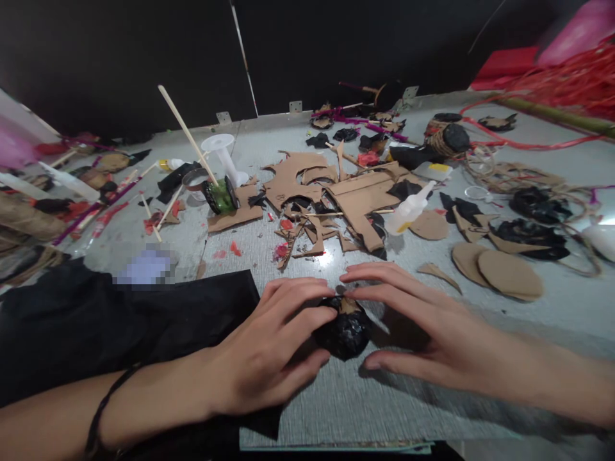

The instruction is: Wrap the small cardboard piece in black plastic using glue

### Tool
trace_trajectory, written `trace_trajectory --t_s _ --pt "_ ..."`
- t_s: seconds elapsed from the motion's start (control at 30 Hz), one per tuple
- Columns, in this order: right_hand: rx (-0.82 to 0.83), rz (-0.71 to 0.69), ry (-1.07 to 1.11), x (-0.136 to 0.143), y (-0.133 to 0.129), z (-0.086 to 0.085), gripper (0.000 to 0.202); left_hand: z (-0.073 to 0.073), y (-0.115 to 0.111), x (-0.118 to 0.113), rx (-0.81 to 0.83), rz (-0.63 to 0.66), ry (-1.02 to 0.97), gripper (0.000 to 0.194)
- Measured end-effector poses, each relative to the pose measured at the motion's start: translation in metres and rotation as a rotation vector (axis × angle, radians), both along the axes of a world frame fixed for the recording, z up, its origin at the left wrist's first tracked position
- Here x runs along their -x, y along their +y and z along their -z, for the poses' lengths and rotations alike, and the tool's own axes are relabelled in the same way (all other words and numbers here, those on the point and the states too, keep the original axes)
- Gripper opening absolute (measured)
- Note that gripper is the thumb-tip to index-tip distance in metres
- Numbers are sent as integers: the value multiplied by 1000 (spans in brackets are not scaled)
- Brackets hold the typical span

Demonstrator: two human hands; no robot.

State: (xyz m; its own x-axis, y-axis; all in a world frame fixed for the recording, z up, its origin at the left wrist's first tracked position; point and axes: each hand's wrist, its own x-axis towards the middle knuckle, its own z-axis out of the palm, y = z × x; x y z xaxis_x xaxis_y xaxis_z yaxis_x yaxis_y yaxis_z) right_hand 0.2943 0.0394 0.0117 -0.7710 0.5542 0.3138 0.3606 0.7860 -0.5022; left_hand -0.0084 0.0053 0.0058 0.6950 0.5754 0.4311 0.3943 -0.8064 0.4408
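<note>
A small round cardboard piece wrapped in crinkled black plastic [344, 330] lies on the grey tabletop at front centre. Some bare brown cardboard shows at its top edge. My left hand [276, 339] holds it from the left, index finger on its upper side and thumb near its lower edge. Curved around the right side is my right hand [432, 330], with fingers and thumb apart. Its fingertips are close to the top edge of the piece; whether they touch it I cannot tell. Black sheet material [206, 304] spreads under my left forearm.
Cut cardboard scraps [360, 198] cover the middle. A white glue bottle [408, 210] lies right of them, near round cardboard discs [512, 274]. A green tape roll [221, 197] with a wooden stick and a white spool [225, 160] stand left. Red string [567, 83] is piled far right.
</note>
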Motion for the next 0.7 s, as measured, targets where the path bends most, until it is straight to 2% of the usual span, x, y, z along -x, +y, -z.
trace_trajectory --t_s 0.53,0.7 --pt "76 14 20 0 1 -3 61 -1 1 -1 -2 -9 -8 37" --pt "48 0 2 -1 0 -3 62 -3 0 -1 5 -13 5 35"
